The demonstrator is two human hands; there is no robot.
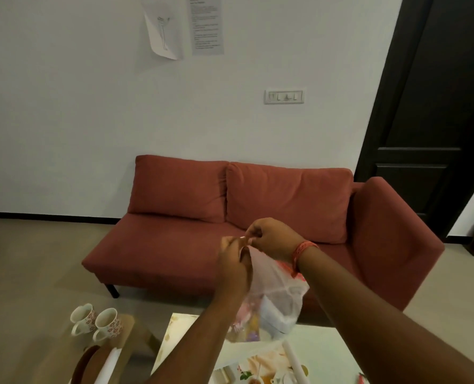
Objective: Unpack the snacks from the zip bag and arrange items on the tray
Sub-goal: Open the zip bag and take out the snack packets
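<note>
Hands: two, the left hand (231, 261) and the right hand (271, 238)
Zip bag (277, 297): one, translucent
Floral mugs: two, one (82, 317) beside the other (107, 324)
Red sofa (230, 231): one
Back cushions: two, (179, 189) and (288, 199)
Papers on the wall: two, (165, 31) and (206, 23)
Switch panel (284, 96): one
Dark door (435, 106): one

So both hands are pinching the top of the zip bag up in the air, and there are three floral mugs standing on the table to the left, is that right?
Not quite: the head view shows two floral mugs, not three, standing side by side on the table to the left. The rest holds: the left hand and the right hand both pinch the top of the zip bag, held up in the air.
</note>
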